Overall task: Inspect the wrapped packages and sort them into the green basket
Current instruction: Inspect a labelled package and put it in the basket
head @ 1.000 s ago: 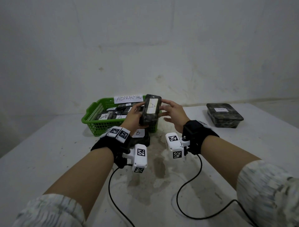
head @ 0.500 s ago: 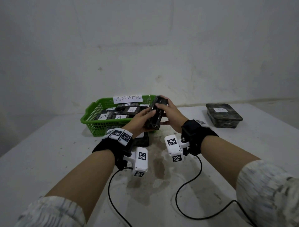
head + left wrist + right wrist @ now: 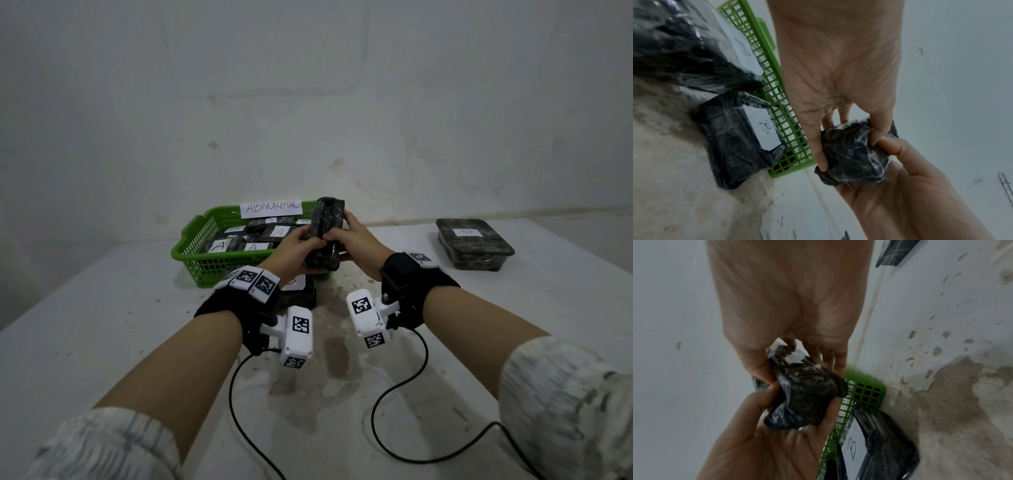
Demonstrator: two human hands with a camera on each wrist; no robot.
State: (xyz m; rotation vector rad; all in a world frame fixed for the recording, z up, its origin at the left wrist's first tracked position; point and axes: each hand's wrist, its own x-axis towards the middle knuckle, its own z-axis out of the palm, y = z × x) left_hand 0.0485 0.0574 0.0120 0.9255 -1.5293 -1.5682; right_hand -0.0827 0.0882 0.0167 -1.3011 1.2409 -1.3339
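Observation:
A dark package wrapped in clear film (image 3: 325, 233) stands on end in the air just in front of the green basket (image 3: 198, 253). Both hands hold it: my left hand (image 3: 298, 245) grips its lower left side, my right hand (image 3: 346, 234) grips its right side with the thumb across the front. In the left wrist view the package (image 3: 853, 155) sits between the fingers of the two hands, and in the right wrist view the package (image 3: 803, 392) is pinched the same way. Its label faces away. The basket holds several wrapped packages marked A (image 3: 253, 246).
A sign reading ABNORMAL (image 3: 271, 207) is fixed to the basket's back rim. Packages marked B (image 3: 764, 129) lie on the table against the basket's front wall. Another wrapped package (image 3: 474, 244) lies at the table's right. Black cables trail from both wrists.
The package has been turned, so its A label no longer faces me. My right hand, open beside it a second ago, now grips it. Both hands stayed near the basket's front corner.

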